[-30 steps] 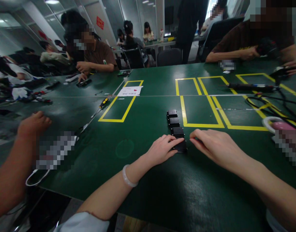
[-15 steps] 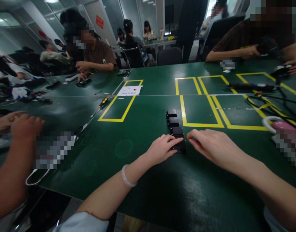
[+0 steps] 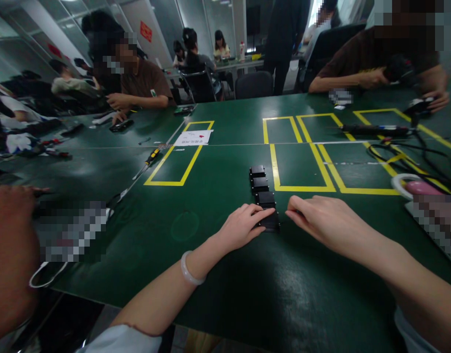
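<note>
Several small black boxes [image 3: 260, 185] lie in a row on the green table [image 3: 218, 196], running away from me. My left hand [image 3: 243, 226] rests with its fingers on the nearest black box [image 3: 271, 223], palm down. My right hand [image 3: 326, 221] lies flat on the table just right of that box, fingers apart, fingertips close to it and holding nothing. A white bangle [image 3: 188, 270] sits on my left wrist.
Yellow tape rectangles [image 3: 302, 162] mark the table beyond the boxes. A screwdriver [image 3: 149, 160] and a white paper [image 3: 193, 138] lie at the left. Cables [image 3: 413, 152] and a pink object [image 3: 418, 187] are at the right. Another person's arm [image 3: 8, 255] is at my left; others sit across.
My hands stay on and beside the nearest box. The view has shifted slightly. The neighbour's hand at the left has drawn back toward the table's near edge.
</note>
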A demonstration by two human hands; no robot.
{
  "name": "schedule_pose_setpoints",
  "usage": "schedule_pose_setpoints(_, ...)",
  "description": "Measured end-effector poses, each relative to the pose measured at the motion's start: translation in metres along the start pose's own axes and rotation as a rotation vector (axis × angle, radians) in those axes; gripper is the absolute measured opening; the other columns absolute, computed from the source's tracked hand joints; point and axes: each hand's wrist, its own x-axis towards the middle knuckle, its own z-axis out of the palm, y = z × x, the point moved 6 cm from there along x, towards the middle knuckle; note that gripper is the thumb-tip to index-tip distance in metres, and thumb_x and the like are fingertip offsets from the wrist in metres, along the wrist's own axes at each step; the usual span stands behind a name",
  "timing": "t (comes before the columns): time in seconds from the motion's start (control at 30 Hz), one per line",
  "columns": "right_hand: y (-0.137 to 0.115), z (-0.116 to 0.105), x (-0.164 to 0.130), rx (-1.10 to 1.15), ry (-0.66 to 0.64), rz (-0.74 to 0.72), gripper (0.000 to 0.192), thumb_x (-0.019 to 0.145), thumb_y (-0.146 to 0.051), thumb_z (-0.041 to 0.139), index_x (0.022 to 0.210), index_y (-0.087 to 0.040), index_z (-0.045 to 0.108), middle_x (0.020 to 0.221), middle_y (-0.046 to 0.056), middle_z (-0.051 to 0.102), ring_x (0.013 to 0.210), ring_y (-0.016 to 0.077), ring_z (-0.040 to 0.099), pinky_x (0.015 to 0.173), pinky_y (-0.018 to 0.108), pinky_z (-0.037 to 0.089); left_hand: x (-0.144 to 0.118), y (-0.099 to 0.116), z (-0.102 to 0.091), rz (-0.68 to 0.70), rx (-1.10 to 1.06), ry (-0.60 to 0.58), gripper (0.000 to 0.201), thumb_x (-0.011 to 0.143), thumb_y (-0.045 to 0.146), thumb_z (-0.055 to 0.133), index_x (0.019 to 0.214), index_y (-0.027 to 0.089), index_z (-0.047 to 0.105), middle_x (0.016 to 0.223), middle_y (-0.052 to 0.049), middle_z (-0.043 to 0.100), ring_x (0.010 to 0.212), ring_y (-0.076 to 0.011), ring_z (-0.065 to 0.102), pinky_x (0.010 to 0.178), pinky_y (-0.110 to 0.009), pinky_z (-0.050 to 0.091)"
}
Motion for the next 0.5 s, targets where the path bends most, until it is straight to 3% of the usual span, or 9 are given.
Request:
schedule_pose_setpoints(0.3,0.0027,0.0012,0.0009,0.067,0.041,0.029,0.025,0.097,-0.038,0.036,0.083,-0.021,0.049,0.065,0.0,0.06,0.059,0.0175,0.058,0.053,0.027,0.031,0.0004,0.0008,-0.0012,-0.003,-0.004,-0.004,0.053,0.094,0.03,0.053,0.142,0.03,0.032,0.125,-0.006,0.049,0.111,-0.0216,0.049,0.094,-0.038,0.045)
schedule_pose_setpoints(0.5,0.0003,-0.0038,-0.0003,0.185,0.063,0.008,0.009,0.093,-0.027,0.04,0.097,-0.021,0.046,0.074,-0.001,0.062,0.063,0.0153,0.059,0.056,0.026,0.036,0.0,0.0005,-0.0008,-0.01,0.0,-0.003,0.054,0.094,0.029,0.053,0.143,0.03,0.031,0.125,-0.006,0.049,0.11,-0.0213,0.048,0.094,-0.037,0.045)
